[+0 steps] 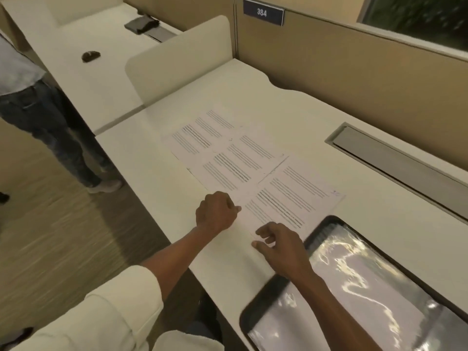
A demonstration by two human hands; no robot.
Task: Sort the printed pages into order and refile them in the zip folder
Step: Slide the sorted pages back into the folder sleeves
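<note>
Just beyond the fingers (263, 233) lies the nearest page (286, 198).

You are in an office: long cream-white desks (291, 105), a rounded cream divider panel (182, 59), beige partition walls (329, 72), a dark blue plate numbered 384 (262, 12).

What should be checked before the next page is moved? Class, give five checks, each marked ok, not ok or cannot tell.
1. Three pages lie flat, print up, on the desk: ok.
2. Page numbers legible: cannot tell, blurred.
3. Left hand and right hand at the nearest page: ok.
4. Either hand gripping that page: cannot tell.
5. Folder zip open: cannot tell.
</note>
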